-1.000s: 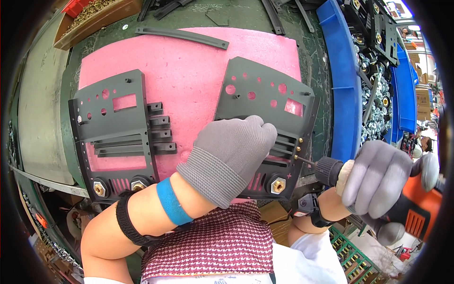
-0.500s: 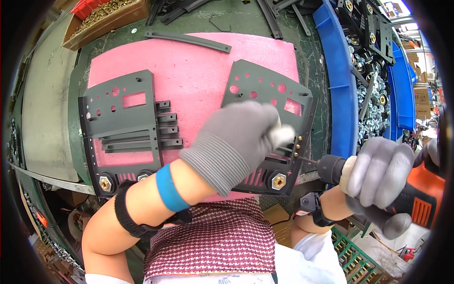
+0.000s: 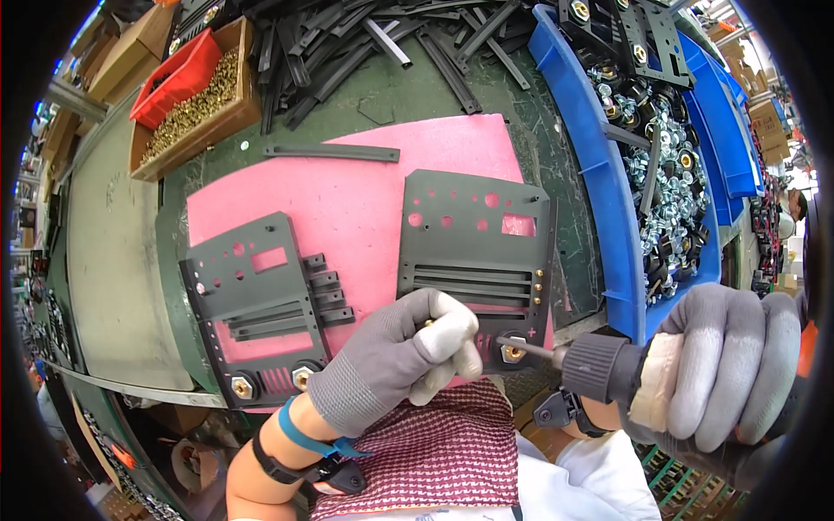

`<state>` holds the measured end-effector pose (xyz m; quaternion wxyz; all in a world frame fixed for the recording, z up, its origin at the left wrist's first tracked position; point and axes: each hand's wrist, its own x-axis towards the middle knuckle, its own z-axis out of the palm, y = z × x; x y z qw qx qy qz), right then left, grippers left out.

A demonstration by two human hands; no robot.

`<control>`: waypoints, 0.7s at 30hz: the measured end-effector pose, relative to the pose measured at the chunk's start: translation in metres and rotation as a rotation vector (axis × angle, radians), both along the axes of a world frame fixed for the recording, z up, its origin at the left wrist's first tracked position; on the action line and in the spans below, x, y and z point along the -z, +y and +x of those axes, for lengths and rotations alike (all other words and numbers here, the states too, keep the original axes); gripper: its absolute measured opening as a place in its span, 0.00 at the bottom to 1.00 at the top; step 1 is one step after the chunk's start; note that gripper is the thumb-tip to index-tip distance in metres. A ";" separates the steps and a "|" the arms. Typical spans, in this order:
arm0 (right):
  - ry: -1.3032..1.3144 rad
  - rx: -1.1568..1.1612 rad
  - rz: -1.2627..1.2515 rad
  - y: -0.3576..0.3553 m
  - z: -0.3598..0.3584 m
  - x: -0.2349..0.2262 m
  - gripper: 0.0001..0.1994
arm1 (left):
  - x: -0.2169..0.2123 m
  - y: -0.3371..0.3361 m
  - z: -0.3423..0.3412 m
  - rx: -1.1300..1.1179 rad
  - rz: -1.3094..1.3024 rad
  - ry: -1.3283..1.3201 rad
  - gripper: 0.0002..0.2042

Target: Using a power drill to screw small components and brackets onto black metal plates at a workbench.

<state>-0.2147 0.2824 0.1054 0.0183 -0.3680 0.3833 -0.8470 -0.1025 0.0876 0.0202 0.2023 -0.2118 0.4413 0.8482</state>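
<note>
Left grip (image 3: 408, 352) pinched; right grip (image 3: 730, 365) clenched

cardboard boxes (image 3: 104, 61) | brown, stacked | far left corner (edges partly hidden)

Both hands wear grey knitted cloth gloves, left hand (image 3: 395, 360), right hand (image 3: 730, 365). The dark panel (image 3: 476, 260) looks matt painted metal; its pink mat (image 3: 347, 200) seems soft foam. The bins (image 3: 599, 191) are glossy blue plastic.

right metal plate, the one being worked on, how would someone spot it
Start at the pink mat in the middle of the green bench. Two dark grey plates lie on it; this plate is the one nearer the blue bin. Unlike the left plate, it has the gloved left hand on its near edge and the screwdriver tip at its brass nut.
</note>
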 end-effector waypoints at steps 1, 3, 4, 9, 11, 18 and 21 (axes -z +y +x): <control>0.001 0.013 -0.001 0.000 0.002 0.000 0.18 | 0.002 -0.003 0.001 0.013 0.040 0.003 0.18; -0.002 0.028 0.009 -0.002 0.006 0.002 0.17 | 0.005 -0.006 0.004 0.026 0.064 -0.002 0.25; -0.007 0.028 0.018 -0.004 0.008 0.003 0.17 | 0.007 -0.005 0.006 0.017 0.067 0.032 0.25; -0.029 0.017 0.050 -0.022 0.013 0.012 0.16 | 0.016 0.002 0.008 -0.133 0.194 0.001 0.23; -0.035 0.012 0.060 -0.028 0.014 0.013 0.16 | 0.018 0.003 0.009 -0.213 0.236 0.033 0.23; -0.037 -0.001 0.089 -0.030 0.017 0.011 0.15 | 0.017 -0.001 0.014 -0.141 0.324 -0.033 0.23; -0.029 0.001 0.091 -0.025 0.017 0.009 0.14 | 0.018 0.002 0.013 -0.119 0.343 -0.033 0.23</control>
